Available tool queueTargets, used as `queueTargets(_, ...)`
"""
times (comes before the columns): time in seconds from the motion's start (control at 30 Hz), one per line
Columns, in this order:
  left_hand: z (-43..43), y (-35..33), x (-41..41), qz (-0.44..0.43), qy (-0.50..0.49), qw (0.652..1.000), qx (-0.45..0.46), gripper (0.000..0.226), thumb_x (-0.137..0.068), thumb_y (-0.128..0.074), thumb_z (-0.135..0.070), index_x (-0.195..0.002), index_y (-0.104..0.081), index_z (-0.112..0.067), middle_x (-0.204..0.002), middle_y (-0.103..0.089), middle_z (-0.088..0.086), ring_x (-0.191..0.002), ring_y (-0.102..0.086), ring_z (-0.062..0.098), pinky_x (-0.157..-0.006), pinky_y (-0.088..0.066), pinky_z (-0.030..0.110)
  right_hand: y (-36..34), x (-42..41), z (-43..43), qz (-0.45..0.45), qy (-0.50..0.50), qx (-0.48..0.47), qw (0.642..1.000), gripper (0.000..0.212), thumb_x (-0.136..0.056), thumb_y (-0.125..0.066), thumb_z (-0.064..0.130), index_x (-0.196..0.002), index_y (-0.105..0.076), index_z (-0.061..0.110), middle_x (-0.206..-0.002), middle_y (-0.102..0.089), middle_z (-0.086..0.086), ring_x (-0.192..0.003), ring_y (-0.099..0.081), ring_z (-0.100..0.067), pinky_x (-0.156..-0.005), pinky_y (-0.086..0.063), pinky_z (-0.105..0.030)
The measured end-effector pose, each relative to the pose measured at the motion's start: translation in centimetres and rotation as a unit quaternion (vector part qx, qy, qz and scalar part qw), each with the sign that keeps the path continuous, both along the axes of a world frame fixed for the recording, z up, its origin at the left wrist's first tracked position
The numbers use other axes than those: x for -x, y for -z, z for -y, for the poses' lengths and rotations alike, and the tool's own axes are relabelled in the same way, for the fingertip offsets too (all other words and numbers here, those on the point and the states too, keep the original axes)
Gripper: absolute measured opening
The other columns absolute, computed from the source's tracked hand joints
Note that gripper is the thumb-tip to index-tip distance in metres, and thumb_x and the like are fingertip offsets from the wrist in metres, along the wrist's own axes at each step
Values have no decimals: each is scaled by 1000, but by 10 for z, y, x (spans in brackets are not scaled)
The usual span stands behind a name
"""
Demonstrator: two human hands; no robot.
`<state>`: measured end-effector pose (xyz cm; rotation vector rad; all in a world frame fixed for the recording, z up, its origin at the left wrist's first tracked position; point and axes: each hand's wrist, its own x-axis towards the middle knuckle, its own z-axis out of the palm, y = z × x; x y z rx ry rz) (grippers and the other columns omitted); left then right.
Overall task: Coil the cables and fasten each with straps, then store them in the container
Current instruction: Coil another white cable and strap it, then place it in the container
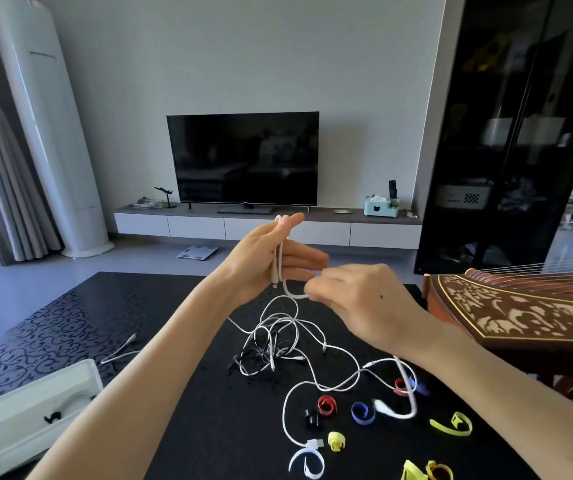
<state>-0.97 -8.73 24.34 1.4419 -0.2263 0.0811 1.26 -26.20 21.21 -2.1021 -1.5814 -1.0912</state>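
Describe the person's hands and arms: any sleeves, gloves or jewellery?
The left hand and right hand are bare: no gloves, rings or watch show. Both forearms show no sleeve up to the frame's edge. A small dark spot marks the right hand's back.

The single head-worn camera is looking forward and slightly downward, sitting close above the black table (229, 427) and facing the television (243, 157) wall.

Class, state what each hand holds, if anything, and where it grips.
The left hand holds the white cable by its gathered loops, across the palm; the right hand pinches its loose run just below.
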Motion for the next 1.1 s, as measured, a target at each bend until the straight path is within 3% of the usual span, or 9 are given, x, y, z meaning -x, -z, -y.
queueTargets(0.1, 10, 3, 1, 2, 15, 1000, 12, 43, -99, -32, -38, -138, -34, -21, -88, -74, 14, -79, -72, 26, -60, -56, 27, -3, 1, -1, 2, -3, -7, 1000, 27, -92, -48, 28, -81, -66, 14, -60, -56, 5, -51, -52, -15, -42, -42, -26)
queueTargets(0.2, 18, 9, 4, 3, 13, 997, -77, 49, -98, -32, -41, -139, -36, -13, -66, -71, 10, -55, -67, 19, -51, -54, 26, -9, -2, 2, -24, -18, -30, 999, 34, -95, -46, 35, -83, -66, 10, -65, -62, 3, -54, -58, -17, -47, -48, -31)
queueTargets(0.3, 20, 18, 7, 18, 57, 987, -148, 41, -101, -24, -40, -112, -54, -14, -54, -62, 15, -38, -55, 22, -36, -38, 20, -26, -7, 8, -42, -6, -52, 998, 32, -87, -56, 40, -80, -62, 10, -59, -55, 8, -49, -50, -11, -49, -42, -22)
queueTargets(0.43, 12, 25, 11, -22, 171, 984, -45, 45, -98, -32, -38, -93, -63, -5, -35, -40, 1, -27, -27, 9, -33, -25, 16, -51, -16, 15, -175, 26, -34, 984, 38, -73, -66, 51, -85, -57, 16, -57, -46, 9, -50, -40, -7, -52, -34, -17)
queueTargets(0.63, 1, 27, 11, -48, 433, 876, 208, 41, -103, -28, -26, -99, -58, 1, -38, -26, -4, -30, -22, 6, -38, -26, 17, -57, -35, 17, -438, -94, -68, 892, 28, -69, -71, 43, -78, -67, 17, -64, -57, -4, -61, -48, -11, -59, -38, -22)
queueTargets(0.73, -4, 22, 11, -41, 433, 841, 321, 42, -103, -27, -21, -121, -49, 10, -38, -28, -1, -30, -21, 6, -37, -18, 20, -23, -51, 20, -566, -124, -157, 800, 29, -75, -66, 41, -76, -64, 11, -55, -49, 1, -50, -39, -10, -49, -33, -19)
queueTargets(0.83, -4, 23, 4, -32, 355, 870, 341, 43, -102, -34, -19, -135, -40, 8, -40, -39, 4, -33, -29, 10, -37, -24, 22, 27, -47, 10, -648, -112, -131, 742, 30, -85, -59, 34, -88, -62, 5, -57, -50, 1, -48, -42, -11, -50, -40, -22)
queueTargets(0.97, -6, 23, -2, -13, 173, 925, 339, 41, -97, -37, -23, -129, -47, -1, -37, -40, -5, -29, -24, 4, -33, -21, 15, 67, -27, -1, -613, -16, -76, 786, 21, -100, -44, 20, -103, -63, 11, -61, -55, 0, -51, -51, -13, -55, -49, -29)
queueTargets(1.1, -14, 22, -10, -6, 9, 951, 308, 38, -101, -34, -28, -131, -45, -8, -42, -39, -7, -31, -32, 2, -36, -26, 12, 101, -21, -3, -358, 133, -159, 910, 22, -99, -46, 19, -112, -62, 12, -55, -47, 15, -52, -53, 0, -50, -42, -15)
